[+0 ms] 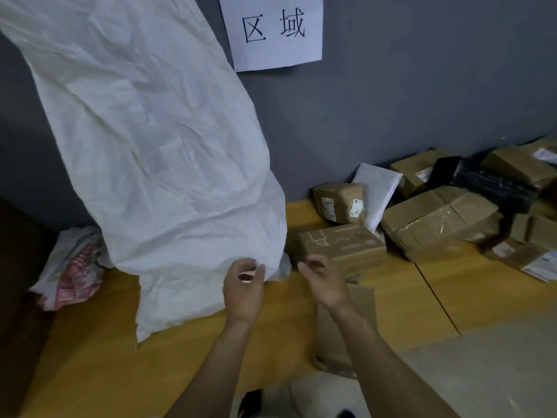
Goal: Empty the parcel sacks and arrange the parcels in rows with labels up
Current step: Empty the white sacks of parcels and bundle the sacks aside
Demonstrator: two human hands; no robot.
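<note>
A large crumpled white sack (156,152) stands tall against the grey wall, its lower end on the yellow floor (401,300). My left hand (244,286) is at the sack's right edge, fingers loosely curled and just touching the fabric, gripping nothing. My right hand (324,280) hovers open beside it, above a brown printed box (343,245). Behind lie a small taped parcel (340,205), a white mailer (376,188), a big taped carton (437,220) and a black parcel (488,184). A flat brown parcel (333,339) lies partly under my right forearm.
A red and white plastic bag (72,267) is slumped at the left by the wall. More brown boxes (527,164) pile up at the far right. A paper sign (274,28) hangs on the wall. Grey flooring (488,372) begins at the lower right.
</note>
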